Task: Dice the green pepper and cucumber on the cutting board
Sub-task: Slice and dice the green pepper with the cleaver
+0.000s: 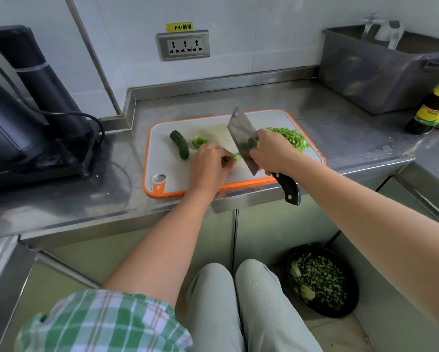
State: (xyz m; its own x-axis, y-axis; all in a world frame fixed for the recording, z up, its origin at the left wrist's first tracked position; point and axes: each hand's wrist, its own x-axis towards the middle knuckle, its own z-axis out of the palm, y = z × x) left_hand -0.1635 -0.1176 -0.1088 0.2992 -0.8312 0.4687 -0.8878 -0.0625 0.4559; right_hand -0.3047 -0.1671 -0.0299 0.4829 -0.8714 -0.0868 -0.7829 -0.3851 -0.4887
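A white cutting board with an orange rim [162, 158] lies on the steel counter. A whole dark cucumber [179, 144] lies on its left part, with a green pepper piece [199, 141] beside it. My left hand [209, 165] pinches a thin strip of pepper [236, 156] against the board. My right hand [274, 152] grips a cleaver [241, 134] by its black handle, the blade standing right next to the strip. A heap of diced pepper [293, 138] sits at the board's right end.
A black appliance with a cable [22, 110] stands at the left. At the back right are a grey plastic tub [381, 72] and a dark bottle [434, 105]. A black bin of vegetable scraps [320, 280] sits on the floor below the counter edge.
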